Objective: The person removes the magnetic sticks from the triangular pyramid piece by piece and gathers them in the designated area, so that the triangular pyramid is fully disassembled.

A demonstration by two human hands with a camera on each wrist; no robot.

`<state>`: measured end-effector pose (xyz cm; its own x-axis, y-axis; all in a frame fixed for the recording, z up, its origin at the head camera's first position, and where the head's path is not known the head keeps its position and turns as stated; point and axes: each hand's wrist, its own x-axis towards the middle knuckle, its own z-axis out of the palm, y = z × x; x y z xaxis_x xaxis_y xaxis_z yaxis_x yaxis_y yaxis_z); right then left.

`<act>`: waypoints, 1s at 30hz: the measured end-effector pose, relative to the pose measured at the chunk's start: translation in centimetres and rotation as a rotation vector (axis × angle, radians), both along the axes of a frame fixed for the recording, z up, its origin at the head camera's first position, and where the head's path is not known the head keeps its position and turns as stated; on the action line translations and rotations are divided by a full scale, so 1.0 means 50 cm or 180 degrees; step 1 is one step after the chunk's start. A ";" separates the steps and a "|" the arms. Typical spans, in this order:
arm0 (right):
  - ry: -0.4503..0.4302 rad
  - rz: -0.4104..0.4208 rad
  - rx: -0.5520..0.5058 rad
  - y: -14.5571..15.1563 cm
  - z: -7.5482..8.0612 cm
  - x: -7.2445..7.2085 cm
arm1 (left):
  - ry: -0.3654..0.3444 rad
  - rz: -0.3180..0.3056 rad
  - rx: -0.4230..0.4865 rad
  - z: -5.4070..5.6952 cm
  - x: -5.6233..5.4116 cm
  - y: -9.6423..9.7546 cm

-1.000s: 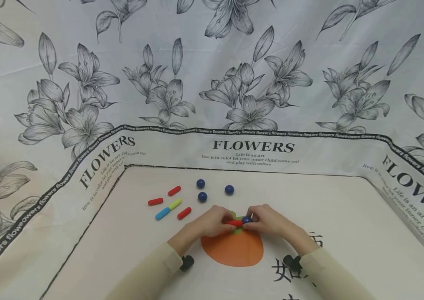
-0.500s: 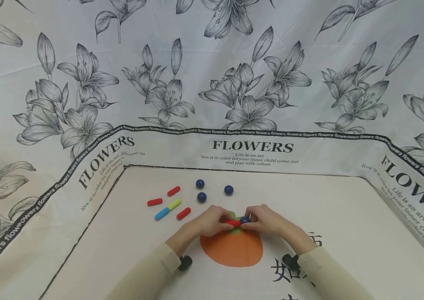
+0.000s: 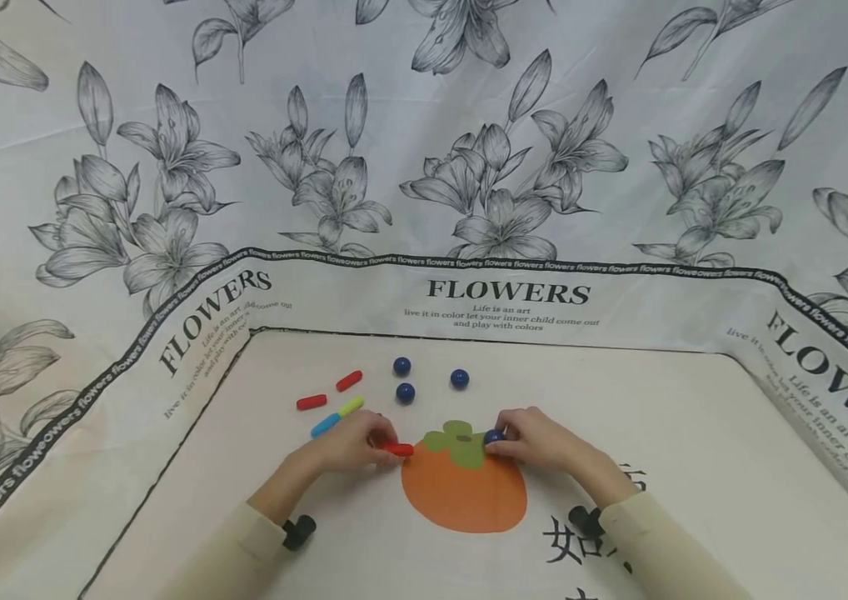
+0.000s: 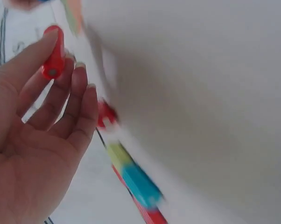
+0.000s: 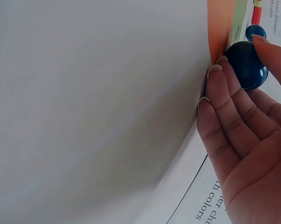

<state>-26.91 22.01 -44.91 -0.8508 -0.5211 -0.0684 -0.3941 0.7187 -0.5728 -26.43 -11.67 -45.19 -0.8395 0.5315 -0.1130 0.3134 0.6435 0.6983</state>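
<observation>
My left hand (image 3: 352, 442) pinches a short red rod (image 3: 400, 450) between thumb and fingers, just left of the printed orange fruit. A grey dot shows on the rod's end (image 4: 52, 72) in the left wrist view. Over the fruit's green leaf, my right hand (image 3: 540, 440) holds a dark blue ball (image 5: 247, 65) between thumb and fingertips. Rod and ball are apart. Beyond the left hand lies a blue rod (image 4: 141, 184) end to end with a yellow-green rod (image 4: 116, 152). Another red rod (image 4: 106, 115) lies close by, mostly hidden by the hand in the head view.
Two more red rods (image 3: 311, 402) lie at the back left of the white printed cloth (image 3: 656, 400). Three dark blue balls (image 3: 459, 379) rest behind the hands. A flower-patterned curtain (image 3: 499, 167) rises along the back and sides.
My left hand has moved left with the red rod, away from the blue ball that the rod's end was against. The right hand has stayed in place, holding the ball.
</observation>
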 end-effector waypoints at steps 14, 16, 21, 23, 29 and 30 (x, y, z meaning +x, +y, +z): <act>-0.0032 -0.0003 -0.0072 0.005 -0.011 0.007 | -0.0005 0.0161 -0.0307 -0.006 -0.001 -0.095; -0.0034 -0.0009 -0.0071 0.004 -0.010 0.008 | 0.0011 0.0177 -0.0291 -0.001 -0.003 -0.101; -0.0023 -0.0003 -0.0069 0.003 -0.004 0.008 | 0.0224 0.0303 -0.0280 0.014 -0.013 -0.114; -0.0006 0.0002 -0.0056 0.003 -0.001 0.007 | 0.0402 0.0431 -0.0381 0.016 -0.019 -0.117; 0.0026 -0.0093 0.0013 0.002 0.003 -0.002 | 0.0709 0.0861 -0.0805 0.005 -0.031 -0.119; 0.0025 -0.0145 0.0031 0.002 0.002 -0.005 | 0.0720 0.0915 -0.0853 0.002 -0.032 -0.120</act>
